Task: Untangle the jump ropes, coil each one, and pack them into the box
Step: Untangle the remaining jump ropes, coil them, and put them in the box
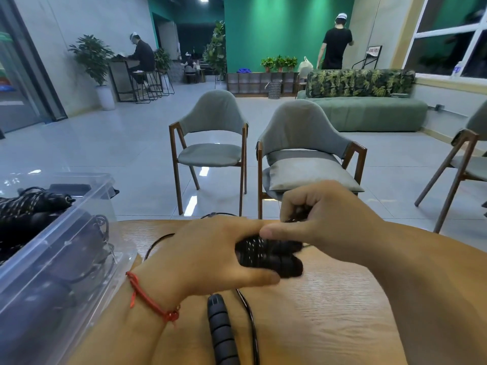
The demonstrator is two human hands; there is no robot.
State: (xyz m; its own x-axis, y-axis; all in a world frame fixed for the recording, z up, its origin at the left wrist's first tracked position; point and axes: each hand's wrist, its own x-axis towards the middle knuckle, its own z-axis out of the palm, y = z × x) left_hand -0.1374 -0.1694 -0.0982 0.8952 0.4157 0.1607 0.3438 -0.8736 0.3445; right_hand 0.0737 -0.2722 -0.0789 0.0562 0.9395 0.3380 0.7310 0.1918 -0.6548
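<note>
My left hand grips a black coiled jump rope bundle over the wooden table. My right hand pinches the same bundle from above, its fingers curled round dark rope. A black ribbed handle lies on the table below my left hand, with a thin black cord looping beside it. The clear plastic box stands at the left and holds several dark ropes and handles.
Two grey chairs stand just beyond the table's far edge, and a third chair is at the right. A green sofa and people are far back in the room.
</note>
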